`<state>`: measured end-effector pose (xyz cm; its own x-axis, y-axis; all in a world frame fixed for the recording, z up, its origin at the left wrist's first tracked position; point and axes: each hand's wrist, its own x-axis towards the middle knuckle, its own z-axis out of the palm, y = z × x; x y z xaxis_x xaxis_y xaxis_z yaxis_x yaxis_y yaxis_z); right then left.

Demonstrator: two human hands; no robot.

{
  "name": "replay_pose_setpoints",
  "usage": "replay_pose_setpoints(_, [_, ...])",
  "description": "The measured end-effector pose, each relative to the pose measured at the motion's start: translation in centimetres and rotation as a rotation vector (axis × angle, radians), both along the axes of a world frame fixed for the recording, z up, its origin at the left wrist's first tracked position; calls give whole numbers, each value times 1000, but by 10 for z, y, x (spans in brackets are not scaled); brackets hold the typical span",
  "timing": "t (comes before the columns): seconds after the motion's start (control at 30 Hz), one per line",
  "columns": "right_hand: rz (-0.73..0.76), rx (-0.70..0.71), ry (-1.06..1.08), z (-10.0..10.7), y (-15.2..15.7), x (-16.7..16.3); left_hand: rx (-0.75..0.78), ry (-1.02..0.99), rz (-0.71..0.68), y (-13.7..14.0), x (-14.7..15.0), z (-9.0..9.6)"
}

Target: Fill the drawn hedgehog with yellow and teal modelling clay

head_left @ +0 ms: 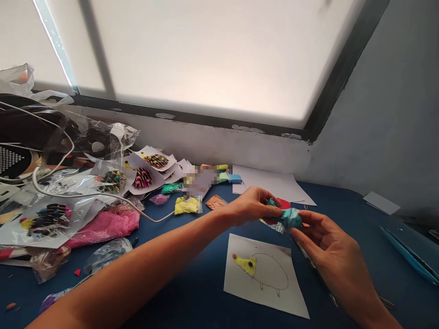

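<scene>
Both hands are raised over the desk, holding a small teal packet of what looks like modelling clay in clear plastic [291, 218]. My left hand [255, 206] is closed on its left end, where some teal shows above the thumb. My right hand [331, 242] pinches the right end between thumb and fingers. Below them lies a white sheet [240, 292] with a pencil-drawn hedgehog outline; its head is filled with yellow clay [246, 265], with a reddish nose and a dark eye. Behind the hands, a red piece [284, 204] is partly covered.
Clay packets lie beyond my left forearm: yellow [187, 205], orange [216, 202], green [172, 188]. Finished hedgehog pictures [142, 178], a pink cloth [106, 226] and a white cable [103, 195] crowd the left. White paper [267, 183] rests by the wall; a blue folder [411, 256] is right.
</scene>
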<state>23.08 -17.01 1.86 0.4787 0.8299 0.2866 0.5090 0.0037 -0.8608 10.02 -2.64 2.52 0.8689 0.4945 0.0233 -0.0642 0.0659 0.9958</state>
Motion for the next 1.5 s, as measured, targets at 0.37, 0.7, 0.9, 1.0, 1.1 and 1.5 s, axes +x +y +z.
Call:
replay_pose_setpoints(0.37, [16,-27,65,-2,4,-3,231,35,144,-6,3,-5])
replay_pose_setpoints(0.7, [3,-28,79,1,2,0,1083,271,89,-4,-6,6])
replay_pose_setpoints(0.9, [61,-77,-36,-3,4,2,1305,458,60,-13,-3,8])
replay_pose_setpoints(1.0, [73,-85,-48,-7,4,3,1336,438,46,-14,-3,7])
replay_pose_setpoints(1.1, [66,-82,-45,-11,4,4,1356,376,18,-15,-3,4])
replay_pose_setpoints(1.5, [-5,34,17,1,2,3,197,72,-204,2,-8,7])
